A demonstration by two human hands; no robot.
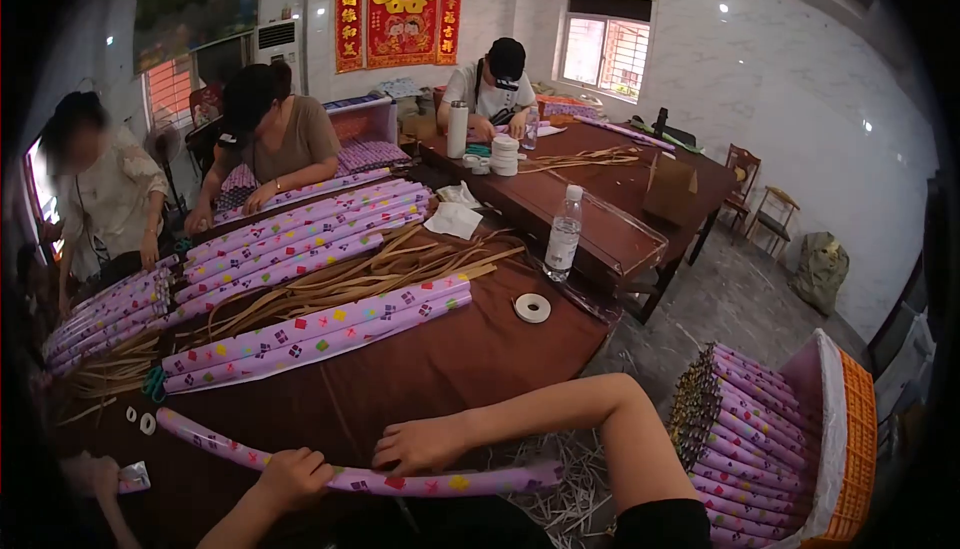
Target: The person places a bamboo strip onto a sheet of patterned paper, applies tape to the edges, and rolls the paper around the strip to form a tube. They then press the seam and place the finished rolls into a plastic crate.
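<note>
A long roll of purple wrapping paper [450, 481] with a colourful pattern of small shapes lies along the near table edge, slightly bowed by the lens. My left hand [294, 478] is closed around its left-middle part. Farther right, my right hand [420, 445] rests on the roll from above, fingers laid over it and lightly bent. Just beyond my hands, more purple rolls [320, 331] lie side by side on a sheet of the same paper. Teal-handled scissors [153, 385] touch their left end.
Brown paper strips [300, 284] and a larger stack of rolls [300, 239] cover the far table. A tape roll [532, 308] and water bottle [563, 234] stand right. An orange crate [855, 439] of rolls is at my right. Several co-workers [275, 139] work around the tables.
</note>
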